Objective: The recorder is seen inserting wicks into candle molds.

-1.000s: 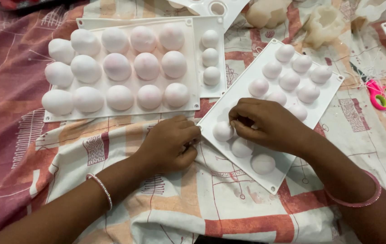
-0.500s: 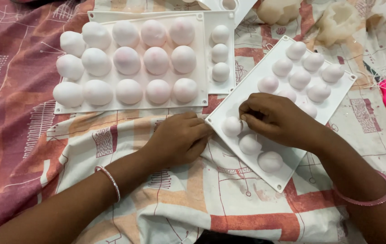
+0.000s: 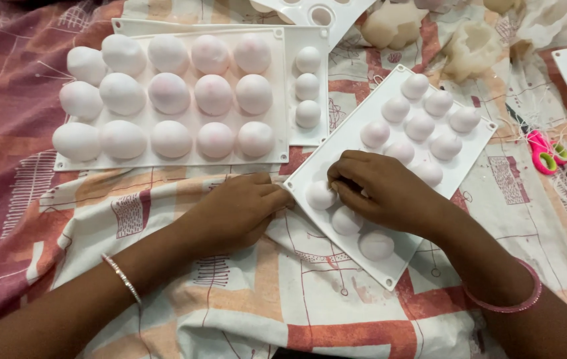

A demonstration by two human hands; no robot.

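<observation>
On white mould tray (image 3: 472, 163), right hand (image 3: 389, 193) curled, seemingly pressing, left hand (image 3: 237, 213) steadying corner

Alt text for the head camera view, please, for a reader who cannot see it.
Two bare hands work at a small white mould tray lying tilted on a patterned cloth: the right hand presses on its round domes, and the left hand touches its near corner. A larger white mould tray of bigger domes lies behind, pink scissors at far right.

Bare forearms, no sleeves; thin beaded bracelet (image 3: 122, 279) on left wrist, pink bangle (image 3: 506, 296) on right
</observation>
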